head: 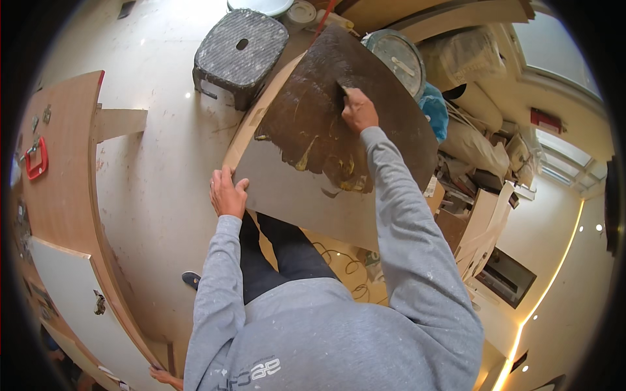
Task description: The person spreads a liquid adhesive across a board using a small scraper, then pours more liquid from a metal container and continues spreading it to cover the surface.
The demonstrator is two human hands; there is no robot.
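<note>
A board lies before me, its far part covered by a dark brown wet-looking coating with yellowish streaks, its near part bare grey. My right hand is closed over the coated area around a small tool, of which only a thin tip shows; its kind cannot be told. My left hand rests on the board's near left corner, thumb on the top face and fingers over the pale wood edge.
A speckled plastic stool stands beyond the board's left edge. A lidded bucket and a blue bag are at the right. A workbench at the left bears a red clamp. Another person's hand is at its near end.
</note>
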